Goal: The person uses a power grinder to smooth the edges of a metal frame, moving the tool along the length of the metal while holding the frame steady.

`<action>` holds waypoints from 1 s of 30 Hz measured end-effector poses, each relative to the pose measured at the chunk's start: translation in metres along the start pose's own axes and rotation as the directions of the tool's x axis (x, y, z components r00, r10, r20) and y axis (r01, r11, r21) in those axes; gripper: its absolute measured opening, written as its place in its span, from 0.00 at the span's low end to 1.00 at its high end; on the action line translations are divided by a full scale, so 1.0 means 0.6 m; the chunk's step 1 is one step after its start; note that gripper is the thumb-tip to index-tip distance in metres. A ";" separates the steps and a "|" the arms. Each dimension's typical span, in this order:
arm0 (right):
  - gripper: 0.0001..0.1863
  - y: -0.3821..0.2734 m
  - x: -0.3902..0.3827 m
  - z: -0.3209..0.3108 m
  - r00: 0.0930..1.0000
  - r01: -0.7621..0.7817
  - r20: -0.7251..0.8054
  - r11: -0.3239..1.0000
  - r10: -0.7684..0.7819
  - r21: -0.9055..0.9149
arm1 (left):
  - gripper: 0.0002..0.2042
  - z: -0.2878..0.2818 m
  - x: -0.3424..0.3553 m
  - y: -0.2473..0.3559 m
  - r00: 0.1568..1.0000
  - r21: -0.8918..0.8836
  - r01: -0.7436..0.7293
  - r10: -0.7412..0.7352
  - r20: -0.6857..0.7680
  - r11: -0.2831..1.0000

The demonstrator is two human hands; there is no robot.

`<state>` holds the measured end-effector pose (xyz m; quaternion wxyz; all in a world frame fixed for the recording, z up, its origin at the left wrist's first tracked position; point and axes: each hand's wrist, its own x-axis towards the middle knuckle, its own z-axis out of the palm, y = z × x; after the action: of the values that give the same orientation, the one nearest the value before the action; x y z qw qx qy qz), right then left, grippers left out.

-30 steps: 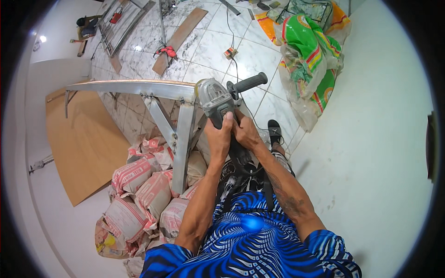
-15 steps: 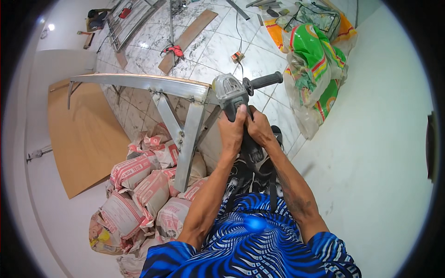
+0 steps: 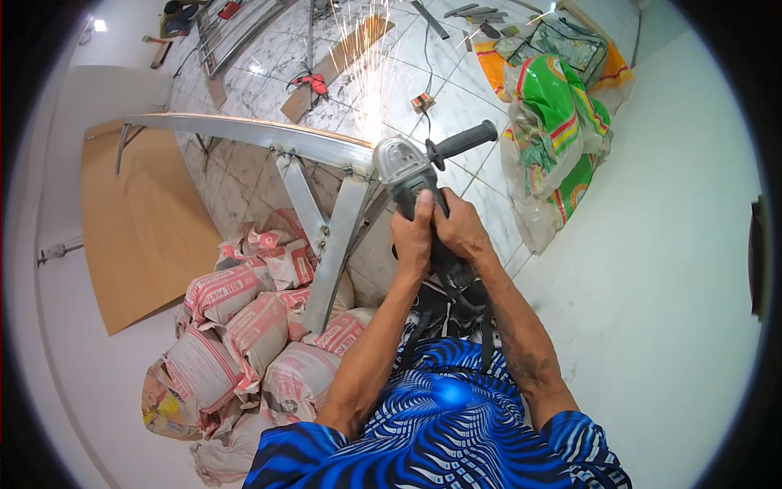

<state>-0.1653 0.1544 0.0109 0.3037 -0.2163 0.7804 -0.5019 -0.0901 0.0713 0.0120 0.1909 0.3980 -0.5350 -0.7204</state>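
At the left, a large tan plywood sheet (image 3: 151,236) reaches under the far end of a bare metal frame (image 3: 244,134). Beyond it, on the far left, another person (image 3: 177,18) is low down beside a metal grille (image 3: 244,37) on the marbled tile floor (image 3: 261,69). Near left, red-and-white cement sacks (image 3: 252,326) lie heaped around the foot of the frame's nearer leg. The frame's long top beam runs rightward to the middle; a slanted brace meets the leg below it. Farther off, a brown board (image 3: 350,57) lies on the tiles with a small red item by it.

In the middle, the left hand (image 3: 414,232) wraps the body of a grey angle grinder (image 3: 405,167), its thumb along the top. The grinder's head is at the right end of the beam, where bright sparks (image 3: 371,94) spray away to the far side; its disc cannot be made out. The right hand (image 3: 462,228) closes around the same body from the right. The black side handle (image 3: 468,140) points right, with neither hand on it. Farther right, a crumpled green-and-orange plastic sack (image 3: 566,130) lies against the white wall (image 3: 652,244).
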 end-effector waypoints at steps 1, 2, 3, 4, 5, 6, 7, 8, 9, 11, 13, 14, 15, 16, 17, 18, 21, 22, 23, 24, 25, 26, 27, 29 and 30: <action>0.24 -0.001 0.003 -0.002 1.000 -0.019 -0.004 0.999 0.019 0.030 | 0.21 0.004 0.004 0.000 1.000 0.007 -0.003 0.003 -0.008 1.000; 0.26 0.001 0.006 -0.005 0.999 -0.040 -0.011 0.997 0.041 0.059 | 0.21 0.012 0.005 0.001 1.000 0.013 -0.004 0.004 -0.013 1.000; 0.26 0.004 0.009 -0.007 0.999 -0.054 0.004 0.995 0.054 0.080 | 0.21 0.017 0.008 0.004 1.000 0.020 -0.004 0.004 -0.018 1.000; 0.26 0.009 0.012 -0.008 0.998 -0.069 0.019 0.993 0.067 0.100 | 0.22 0.019 0.011 0.008 1.000 0.049 -0.007 0.008 -0.013 0.999; 0.26 0.018 0.016 -0.009 0.996 -0.085 0.029 0.989 0.082 0.121 | 0.21 0.021 0.011 0.012 1.000 0.102 -0.020 0.020 0.003 0.995; 0.27 0.028 0.013 -0.003 0.995 -0.101 0.029 0.979 0.097 0.177 | 0.20 0.021 0.010 0.015 0.999 0.155 -0.034 0.031 0.020 0.987; 0.27 0.037 0.011 0.001 0.998 -0.067 0.015 0.972 0.065 0.227 | 0.19 0.022 0.009 0.019 0.998 0.208 -0.048 0.041 0.039 0.977; 0.28 0.043 0.006 0.009 0.999 -0.037 0.004 0.959 0.037 0.280 | 0.20 0.019 0.006 0.019 0.998 0.245 -0.062 0.055 0.035 0.968; 0.28 0.048 0.000 0.015 1.000 -0.006 -0.010 0.943 0.010 0.333 | 0.20 0.016 0.004 0.019 0.997 0.283 -0.075 0.069 0.033 0.956; 0.26 0.052 -0.010 0.032 1.000 0.007 -0.010 0.905 -0.003 0.426 | 0.21 0.010 -0.001 0.021 0.996 0.337 -0.086 0.081 0.027 0.937; 0.25 0.051 -0.015 0.040 1.000 0.008 -0.008 0.896 -0.005 0.445 | 0.22 0.003 -0.002 0.025 0.997 0.371 -0.081 0.080 0.019 0.925; 0.26 0.054 -0.015 0.044 1.000 0.003 -0.009 0.896 0.001 0.444 | 0.23 0.001 -0.002 0.025 0.998 0.369 -0.058 0.061 0.004 0.928; 0.26 0.056 -0.012 0.047 1.000 -0.002 -0.010 0.897 0.008 0.442 | 0.23 0.000 -0.001 0.025 0.999 0.366 -0.036 0.043 -0.011 0.930; 0.26 0.059 -0.010 0.049 1.000 -0.007 -0.011 0.897 0.014 0.441 | 0.24 -0.001 0.001 0.024 0.999 0.363 -0.013 0.024 -0.026 0.932; 0.26 0.054 -0.009 0.046 1.000 -0.014 -0.007 0.892 0.019 0.453 | 0.24 0.002 0.001 0.028 0.999 0.355 -0.009 0.022 -0.032 0.935; 0.26 0.050 -0.008 0.040 1.000 -0.020 -0.003 0.886 0.024 0.464 | 0.24 0.007 0.000 0.030 0.999 0.347 -0.005 0.020 -0.039 0.938; 0.27 0.055 0.008 0.025 0.990 -0.139 0.070 0.858 0.120 0.495 | 0.24 0.025 0.012 0.029 0.998 0.294 -0.037 0.051 -0.039 0.955; 0.27 0.059 0.013 0.021 0.981 -0.195 0.105 0.843 0.164 0.501 | 0.24 0.030 0.016 0.027 0.997 0.271 -0.055 0.068 -0.037 0.961; 0.27 0.056 0.016 0.018 0.990 -0.139 0.071 0.863 0.120 0.486 | 0.24 0.032 0.019 0.024 0.997 0.290 -0.051 0.065 -0.038 0.956; 0.27 0.053 0.017 0.014 0.997 -0.083 0.038 0.880 0.074 0.469 | 0.24 0.033 0.022 0.021 0.997 0.309 -0.046 0.062 -0.040 0.950; 0.28 0.050 0.019 0.010 1.000 -0.027 0.007 0.893 0.026 0.449 | 0.24 0.034 0.025 0.018 0.997 0.328 -0.042 0.059 -0.042 0.944; 0.28 0.046 0.021 0.004 1.000 -0.029 0.019 0.903 0.023 0.428 | 0.24 0.036 0.026 0.018 0.997 0.330 -0.047 0.066 -0.048 0.943; 0.28 0.040 0.026 -0.003 0.999 -0.032 0.032 0.913 0.020 0.407 | 0.24 0.037 0.027 0.018 0.996 0.332 -0.051 0.074 -0.055 0.942; 0.28 0.039 0.035 -0.009 0.998 -0.048 0.061 0.934 0.028 0.354 | 0.25 0.039 0.030 0.018 0.995 0.298 -0.048 0.072 -0.069 0.953; 0.28 0.041 0.041 -0.011 0.996 -0.062 0.077 0.945 0.039 0.322 | 0.25 0.041 0.031 0.018 0.995 0.261 -0.040 0.062 -0.075 0.965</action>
<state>-0.1881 0.1529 -0.0157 0.3747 -0.1607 0.6815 -0.6077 -0.1224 0.0695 0.0177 0.1779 0.4350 -0.6261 -0.6222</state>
